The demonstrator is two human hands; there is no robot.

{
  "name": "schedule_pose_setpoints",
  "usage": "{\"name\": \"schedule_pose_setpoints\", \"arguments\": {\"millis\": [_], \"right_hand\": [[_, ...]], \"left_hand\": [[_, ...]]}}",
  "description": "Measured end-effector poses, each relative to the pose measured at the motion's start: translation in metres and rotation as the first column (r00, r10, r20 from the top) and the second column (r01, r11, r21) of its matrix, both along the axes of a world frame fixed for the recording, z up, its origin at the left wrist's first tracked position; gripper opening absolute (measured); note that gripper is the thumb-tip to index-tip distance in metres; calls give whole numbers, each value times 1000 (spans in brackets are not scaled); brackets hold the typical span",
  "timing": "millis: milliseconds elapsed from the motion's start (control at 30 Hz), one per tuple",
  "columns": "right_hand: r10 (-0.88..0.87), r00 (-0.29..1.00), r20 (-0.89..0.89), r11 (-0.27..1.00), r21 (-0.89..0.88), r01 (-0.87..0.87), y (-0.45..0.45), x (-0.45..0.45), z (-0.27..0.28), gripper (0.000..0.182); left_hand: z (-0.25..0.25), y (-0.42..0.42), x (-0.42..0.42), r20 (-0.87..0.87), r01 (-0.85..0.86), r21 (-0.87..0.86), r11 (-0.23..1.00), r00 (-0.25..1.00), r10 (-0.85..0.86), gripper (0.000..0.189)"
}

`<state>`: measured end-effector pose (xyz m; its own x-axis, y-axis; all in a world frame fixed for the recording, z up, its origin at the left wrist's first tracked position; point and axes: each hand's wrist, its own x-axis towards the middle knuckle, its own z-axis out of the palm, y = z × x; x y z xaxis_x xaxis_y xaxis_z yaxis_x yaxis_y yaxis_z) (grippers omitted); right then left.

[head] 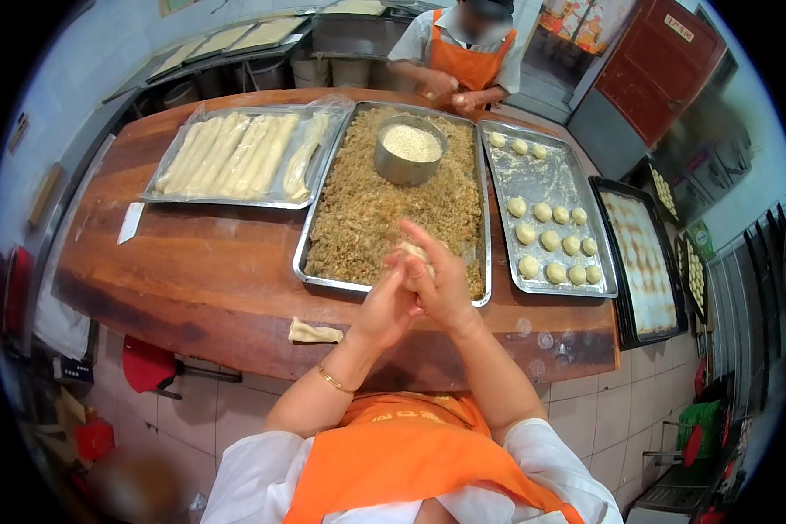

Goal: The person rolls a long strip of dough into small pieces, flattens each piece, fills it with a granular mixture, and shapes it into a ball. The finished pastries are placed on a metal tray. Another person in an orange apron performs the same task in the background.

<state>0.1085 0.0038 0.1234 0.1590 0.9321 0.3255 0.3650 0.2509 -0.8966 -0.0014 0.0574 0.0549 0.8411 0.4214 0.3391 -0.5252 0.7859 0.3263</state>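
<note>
Above the near end of a metal tray of crumbly brown filling, my left hand and my right hand are cupped together around a piece of pale dough. The fingers hide much of that dough. A short strip of dough lies on the wooden table by my left forearm. Within the filling tray stands a round metal container of pale seeds or grains. To the right, a metal tray holds several round dough balls. Long dough rolls lie under plastic in the left tray.
A flat white scraper rests on the wooden table at the left. Across the table a co-worker in an orange apron holds both hands near the edge. A dark baking tray is at the right, and a red stool stands below left.
</note>
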Motion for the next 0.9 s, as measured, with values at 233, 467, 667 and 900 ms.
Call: {"name": "schedule_pose_setpoints", "arguments": {"millis": [233, 467, 667, 900], "right_hand": [[118, 943, 311, 952, 233, -197, -5, 9, 8, 57], [31, 994, 102, 972, 230, -53, -7, 4, 6, 41], [-95, 995, 18, 926, 369, 82, -9, -20, 27, 39], [97, 980, 172, 977, 169, -126, -17, 8, 11, 45]], "left_hand": [[35, -21, -8, -355, -236, 311, 921, 870, 342, 41], [49, -35, -6, -445, -308, 343, 887, 779, 442, 45], [51, -30, -10, -431, -224, 480, 848, 782, 451, 59], [56, -40, 0, -369, -394, 481, 783, 719, 588, 47]]}}
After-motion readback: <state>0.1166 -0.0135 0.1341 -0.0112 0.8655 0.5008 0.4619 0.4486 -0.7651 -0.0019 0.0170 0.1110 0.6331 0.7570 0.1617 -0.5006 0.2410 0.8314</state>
